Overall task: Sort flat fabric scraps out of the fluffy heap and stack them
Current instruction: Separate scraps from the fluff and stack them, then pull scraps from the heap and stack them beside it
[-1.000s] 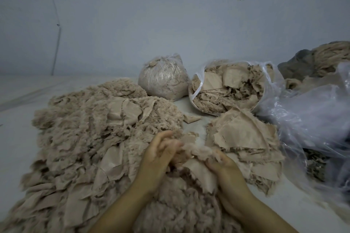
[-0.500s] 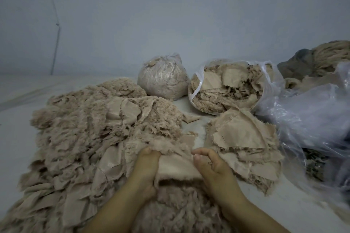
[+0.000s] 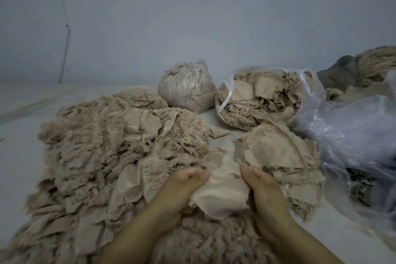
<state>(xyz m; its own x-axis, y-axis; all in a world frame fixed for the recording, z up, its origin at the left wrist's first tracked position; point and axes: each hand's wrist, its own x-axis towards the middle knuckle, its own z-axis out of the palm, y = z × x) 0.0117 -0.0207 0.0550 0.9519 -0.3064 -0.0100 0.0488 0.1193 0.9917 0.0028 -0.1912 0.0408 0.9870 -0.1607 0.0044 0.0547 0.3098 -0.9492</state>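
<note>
A flat beige fabric scrap (image 3: 222,195) is stretched between my hands over the near part of the fluffy heap (image 3: 102,152). My left hand (image 3: 182,184) grips its left edge with curled fingers. My right hand (image 3: 261,184) holds its right edge, fingers curled round the cloth. The heap of beige furry pieces, with several flat scraps mixed in, spreads across the left and centre. A stack of flat scraps (image 3: 276,154) lies just right of my right hand.
An open clear bag of scraps (image 3: 263,100) lies behind the stack. A tied bag (image 3: 186,85) sits left of it. Loose clear plastic bags (image 3: 351,133) crowd the right side. One small scrap (image 3: 218,134) lies on the white surface. A pale wall stands behind.
The scrap was bunched with fluff between my hands a second ago; it has since been pulled free and spread flat, and my hands have drawn apart to its two edges.
</note>
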